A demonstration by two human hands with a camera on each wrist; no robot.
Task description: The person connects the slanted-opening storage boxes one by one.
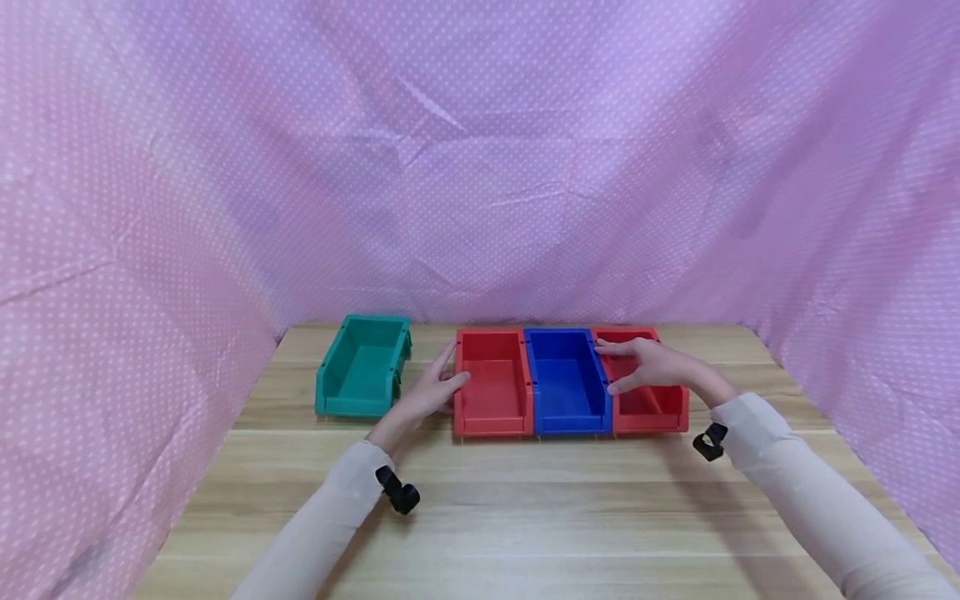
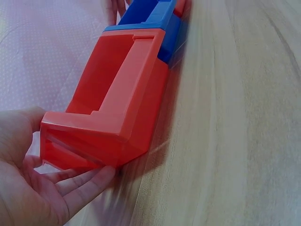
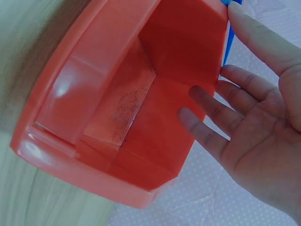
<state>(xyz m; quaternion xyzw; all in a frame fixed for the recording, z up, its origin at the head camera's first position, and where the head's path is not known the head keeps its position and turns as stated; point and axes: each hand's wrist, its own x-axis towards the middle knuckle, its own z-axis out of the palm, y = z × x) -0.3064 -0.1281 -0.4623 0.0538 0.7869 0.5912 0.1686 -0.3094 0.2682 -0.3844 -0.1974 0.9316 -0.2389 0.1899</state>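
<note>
In the head view, a red storage bin (image 1: 491, 427), a blue bin (image 1: 573, 423) and a second red bin (image 1: 651, 423) stand side by side, touching. My left hand (image 1: 429, 393) grips the left red bin by its outer side wall. The left wrist view shows the thumb at the rim and the fingers (image 2: 89, 186) low against that side. Over the right red bin lies my right hand (image 1: 651, 365), fingers spread and holding nothing. Its thumb touches the rim where the blue and right red bins meet. Inside, the right red bin (image 3: 164, 136) has dark specks on its floor.
A green bin (image 1: 352, 408) stands apart at the left on the wooden table (image 1: 510, 517), left of my left hand. Pink dotted cloth (image 1: 480, 208) hangs behind the table and along both sides. Black camera mounts sit at both wrists.
</note>
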